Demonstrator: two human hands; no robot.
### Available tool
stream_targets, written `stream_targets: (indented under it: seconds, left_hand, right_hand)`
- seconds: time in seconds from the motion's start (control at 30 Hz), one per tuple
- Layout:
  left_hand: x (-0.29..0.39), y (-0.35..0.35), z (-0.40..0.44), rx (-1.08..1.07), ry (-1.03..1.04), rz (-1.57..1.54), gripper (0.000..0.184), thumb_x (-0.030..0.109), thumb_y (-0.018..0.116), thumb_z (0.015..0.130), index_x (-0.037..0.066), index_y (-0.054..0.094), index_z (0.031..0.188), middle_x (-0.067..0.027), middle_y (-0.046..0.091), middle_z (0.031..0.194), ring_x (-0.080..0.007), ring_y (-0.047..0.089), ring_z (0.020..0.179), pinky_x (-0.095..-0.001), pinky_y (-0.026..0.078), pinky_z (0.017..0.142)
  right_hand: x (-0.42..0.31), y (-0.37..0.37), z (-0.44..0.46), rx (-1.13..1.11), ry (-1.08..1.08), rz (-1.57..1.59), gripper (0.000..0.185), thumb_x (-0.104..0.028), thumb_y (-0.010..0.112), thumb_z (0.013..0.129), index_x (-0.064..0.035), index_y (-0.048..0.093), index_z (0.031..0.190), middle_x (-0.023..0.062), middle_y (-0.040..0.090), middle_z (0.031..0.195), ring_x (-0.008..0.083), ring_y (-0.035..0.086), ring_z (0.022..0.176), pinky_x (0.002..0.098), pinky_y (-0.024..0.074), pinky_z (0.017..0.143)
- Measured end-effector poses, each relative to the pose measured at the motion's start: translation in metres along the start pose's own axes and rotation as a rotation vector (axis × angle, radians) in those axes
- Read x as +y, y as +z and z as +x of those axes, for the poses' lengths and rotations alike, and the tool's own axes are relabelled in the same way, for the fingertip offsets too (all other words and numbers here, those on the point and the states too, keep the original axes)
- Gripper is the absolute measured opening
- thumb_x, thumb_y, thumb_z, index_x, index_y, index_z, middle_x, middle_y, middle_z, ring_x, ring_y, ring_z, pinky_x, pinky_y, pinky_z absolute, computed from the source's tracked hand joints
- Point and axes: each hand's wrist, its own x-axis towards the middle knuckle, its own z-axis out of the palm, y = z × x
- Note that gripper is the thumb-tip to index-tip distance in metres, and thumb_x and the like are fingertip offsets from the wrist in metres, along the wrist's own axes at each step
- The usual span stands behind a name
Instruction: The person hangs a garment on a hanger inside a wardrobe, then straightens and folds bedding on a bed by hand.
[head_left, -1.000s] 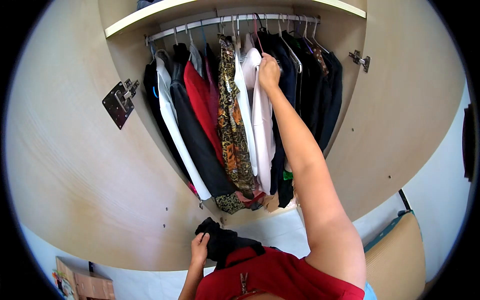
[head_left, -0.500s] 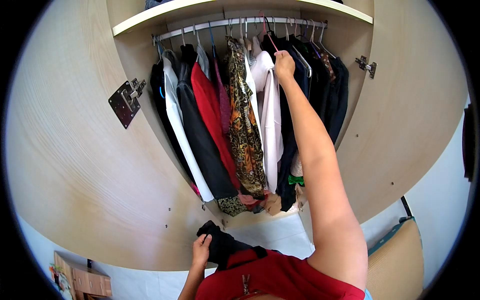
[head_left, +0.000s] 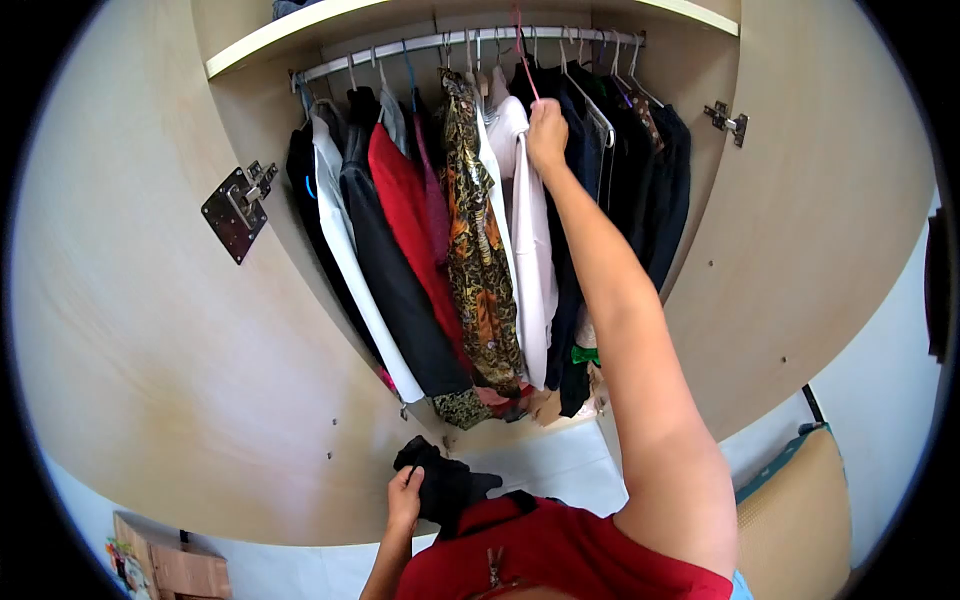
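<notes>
Right hand [head_left: 547, 135]: fingers closed on pink hanger [head_left: 529, 72], by the rail [head_left: 425, 43]. Likely light, slightly springy; the sloping arm gives purchase. Left hand [head_left: 404, 497]: fingers pinching black cloth [head_left: 447, 487], low before me. Looks soft, limp; bunched folds grip best.

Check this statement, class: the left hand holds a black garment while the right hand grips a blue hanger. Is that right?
Not quite: the head view shows that the hanger in the right hand is pink, not blue. The left hand does hold a black garment.
</notes>
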Motion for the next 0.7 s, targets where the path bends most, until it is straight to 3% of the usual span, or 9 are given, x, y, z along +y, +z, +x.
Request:
stream_targets:
  seconds: [0.1, 0.2, 0.37, 0.47, 0.5, 0.57, 0.63, 0.7]
  left_hand:
    - [-0.032, -0.006, 0.008, -0.057, -0.009, -0.038, 0.017, 0.016, 0.056, 0.093, 0.002, 0.062, 0.085, 0.0037, 0.056, 0.077, -0.0054, 0.048, 0.07, -0.0221, 0.041, 0.065]
    - [0.002, 0.009, -0.008, -0.04, -0.023, -0.007, 0.017, 0.016, 0.057, 0.093, 0.003, 0.062, 0.085, 0.0043, 0.056, 0.076, -0.0049, 0.047, 0.069, -0.0213, 0.04, 0.064]
    - [-0.016, 0.003, 0.006, -0.03, -0.028, -0.025, 0.017, 0.017, 0.057, 0.093, 0.002, 0.061, 0.088, 0.0044, 0.054, 0.079, -0.0061, 0.048, 0.074, -0.0223, 0.042, 0.069]
    - [0.005, 0.02, 0.01, 0.01, -0.012, -0.001, 0.018, 0.019, 0.058, 0.093, 0.002, 0.06, 0.088, 0.0037, 0.055, 0.083, -0.0066, 0.048, 0.079, -0.0232, 0.042, 0.073]
    - [0.025, 0.03, 0.008, 0.008, -0.026, -0.011, 0.018, 0.02, 0.058, 0.093, 0.002, 0.059, 0.088, 0.0035, 0.055, 0.085, -0.0065, 0.048, 0.081, -0.0234, 0.042, 0.074]
    - [0.033, 0.037, 0.019, -0.076, -0.026, -0.028, 0.019, 0.021, 0.059, 0.093, 0.002, 0.06, 0.089, 0.0039, 0.055, 0.084, -0.0063, 0.048, 0.08, -0.0231, 0.042, 0.074]
    - [0.04, 0.051, 0.03, -0.092, 0.016, -0.054, 0.019, 0.021, 0.059, 0.093, 0.002, 0.06, 0.088, 0.004, 0.054, 0.082, -0.0061, 0.047, 0.078, -0.0233, 0.041, 0.072]
    - [0.057, 0.069, 0.033, -0.146, 0.112, 0.019, 0.02, 0.02, 0.059, 0.092, 0.002, 0.06, 0.087, 0.0045, 0.054, 0.08, -0.0061, 0.047, 0.076, -0.0237, 0.041, 0.069]
  right_hand:
    - [0.01, -0.009, -0.04, -0.056, -0.028, 0.109, 0.025, -0.024, 0.042, 0.096, -0.0009, 0.05, 0.096, 0.027, 0.061, 0.081, 0.0456, 0.059, 0.078, 0.0536, 0.0421, 0.07]
    - [0.018, -0.026, -0.095, -0.065, -0.074, 0.123, 0.022, -0.023, 0.04, 0.098, -0.0028, 0.048, 0.095, 0.0257, 0.057, 0.076, 0.0453, 0.056, 0.072, 0.0531, 0.0403, 0.065]
    - [0.023, -0.093, -0.23, -0.104, -0.01, 0.15, 0.01, -0.014, 0.046, 0.097, -0.0039, 0.047, 0.098, 0.0207, 0.052, 0.069, 0.0374, 0.055, 0.059, 0.044, 0.04, 0.054]
    - [0.043, -0.133, -0.329, -0.351, 0.357, 0.139, 0.017, -0.02, 0.051, 0.096, -0.0028, 0.05, 0.097, 0.0148, 0.05, 0.067, 0.0222, 0.051, 0.054, 0.035, 0.0411, 0.053]
    - [0.047, -0.146, -0.355, -0.427, 0.358, 0.131, 0.016, -0.019, 0.053, 0.095, -0.0032, 0.053, 0.092, 0.0086, 0.052, 0.065, 0.0134, 0.051, 0.056, 0.0307, 0.0405, 0.052]
    - [0.05, -0.172, -0.397, -0.618, 0.606, 0.391, 0.011, -0.016, 0.054, 0.095, -0.0051, 0.055, 0.093, -0.0043, 0.045, 0.062, 0.0052, 0.043, 0.05, 0.0226, 0.0368, 0.045]
    - [0.068, -0.19, -0.446, -0.659, 0.809, 0.462, 0.02, -0.022, 0.048, 0.098, -0.0054, 0.059, 0.093, -0.0063, 0.041, 0.058, 0.0036, 0.035, 0.046, 0.0206, 0.0292, 0.041]
    - [0.022, -0.219, -0.433, -0.779, 1.053, 0.501, 0.027, -0.029, 0.047, 0.099, -0.0052, 0.06, 0.096, -0.0071, 0.037, 0.057, 0.003, 0.031, 0.045, 0.0201, 0.0259, 0.041]
